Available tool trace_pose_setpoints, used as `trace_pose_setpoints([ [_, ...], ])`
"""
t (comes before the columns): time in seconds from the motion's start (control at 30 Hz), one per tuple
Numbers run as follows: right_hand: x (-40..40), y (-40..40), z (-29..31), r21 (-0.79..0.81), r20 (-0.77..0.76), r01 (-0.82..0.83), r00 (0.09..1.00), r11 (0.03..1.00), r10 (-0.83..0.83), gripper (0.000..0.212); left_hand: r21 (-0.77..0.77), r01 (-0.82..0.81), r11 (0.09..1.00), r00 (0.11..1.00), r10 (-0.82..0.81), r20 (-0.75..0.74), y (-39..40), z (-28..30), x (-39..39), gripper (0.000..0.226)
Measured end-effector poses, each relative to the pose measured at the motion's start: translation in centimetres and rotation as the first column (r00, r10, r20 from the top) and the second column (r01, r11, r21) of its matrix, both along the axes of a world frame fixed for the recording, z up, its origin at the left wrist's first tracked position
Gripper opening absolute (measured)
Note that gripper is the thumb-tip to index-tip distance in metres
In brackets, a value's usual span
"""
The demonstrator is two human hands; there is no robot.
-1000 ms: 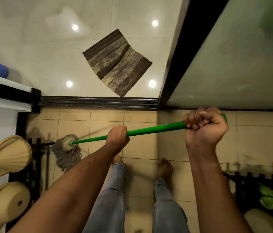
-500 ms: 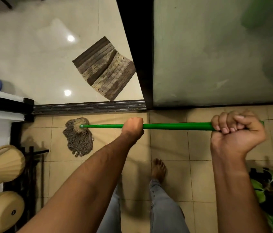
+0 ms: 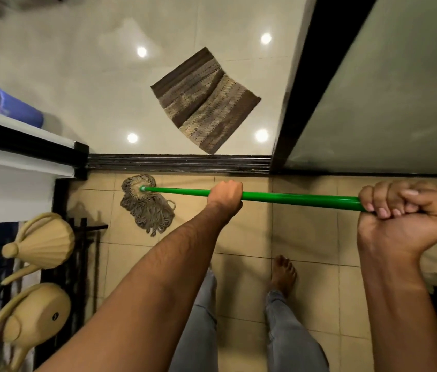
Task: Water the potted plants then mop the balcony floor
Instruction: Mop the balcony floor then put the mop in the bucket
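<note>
- Two steps make the task; mopping is in hand on the tan balcony floor [image 3: 303, 237].
- Mop head [image 3: 146, 204] lies far left, just beside the door track [image 3: 179, 163].
- Right hand [image 3: 405, 221] and left hand [image 3: 225, 194] both clench the green handle [image 3: 292, 196].
- Next, probably a pull toward the near tiles.

A home balcony: tiled floor [image 3: 306, 237], sliding-door track [image 3: 179, 163], doormat [image 3: 205, 100] indoors, watering cans [image 3: 42, 242]

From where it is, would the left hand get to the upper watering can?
Probably not right away: the left hand is closed on the mop handle, and the upper watering can sits apart on the rack. Nothing blocks the way once released.
</note>
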State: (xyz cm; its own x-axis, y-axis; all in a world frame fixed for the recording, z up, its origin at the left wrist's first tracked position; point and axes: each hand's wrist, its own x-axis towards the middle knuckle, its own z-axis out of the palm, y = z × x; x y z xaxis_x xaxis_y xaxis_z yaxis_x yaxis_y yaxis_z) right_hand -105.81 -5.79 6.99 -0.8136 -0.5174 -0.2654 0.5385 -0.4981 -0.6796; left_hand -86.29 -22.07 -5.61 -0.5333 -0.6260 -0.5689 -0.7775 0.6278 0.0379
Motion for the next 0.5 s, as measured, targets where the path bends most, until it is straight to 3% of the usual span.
trace_pose_setpoints([
  [0.5, 11.2, -9.3, -4.5, -0.035, 0.040, -0.055, 0.998, 0.998, 0.056, 0.030, -0.021, -0.098, 0.995, 0.994, 0.098, 0.042, -8.7, -4.3, 12.4, 0.010],
])
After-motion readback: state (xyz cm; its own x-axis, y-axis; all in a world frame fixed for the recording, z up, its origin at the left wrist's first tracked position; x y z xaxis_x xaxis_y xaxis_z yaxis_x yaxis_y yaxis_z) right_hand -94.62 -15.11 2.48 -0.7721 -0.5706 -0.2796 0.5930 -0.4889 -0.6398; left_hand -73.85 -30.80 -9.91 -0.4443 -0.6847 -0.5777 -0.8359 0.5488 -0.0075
